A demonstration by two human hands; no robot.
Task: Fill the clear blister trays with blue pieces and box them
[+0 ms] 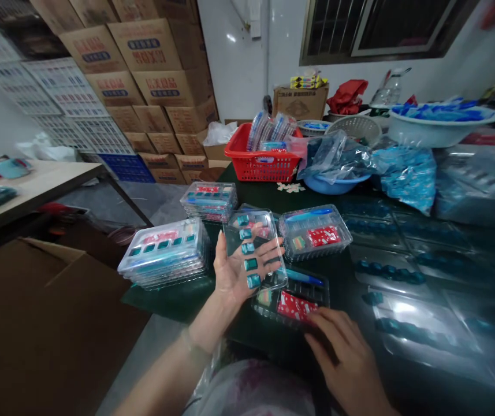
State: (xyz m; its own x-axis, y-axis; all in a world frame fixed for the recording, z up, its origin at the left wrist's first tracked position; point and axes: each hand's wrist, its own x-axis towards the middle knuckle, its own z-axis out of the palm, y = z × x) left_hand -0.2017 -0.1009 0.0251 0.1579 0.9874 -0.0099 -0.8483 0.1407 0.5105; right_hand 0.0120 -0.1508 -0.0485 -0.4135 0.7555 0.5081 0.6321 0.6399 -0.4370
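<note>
A clear plastic lid point(276, 271) with a row of several teal gem-like pieces lies tilted over my left hand point(234, 271), whose palm and spread fingers show through it and hold it up. Below and right of it is a clear plastic tray point(326, 297) containing a blue pen point(301, 276), a red white-dotted packet point(294, 306) and a small pale block point(264, 297). My right hand point(345, 349) has bent fingers at the tray's near right corner, beside the packet, with its thumb below the edge. Another filled tray point(315, 232) sits just behind.
Stacked filled boxes point(164, 254) stand at the left, with a second stack point(209, 201) behind. Clear lids with teal pieces point(403, 289) cover the table's right side. A red basket point(264, 164), a blue bowl point(336, 184) and a bag of blue items point(407, 176) line the back.
</note>
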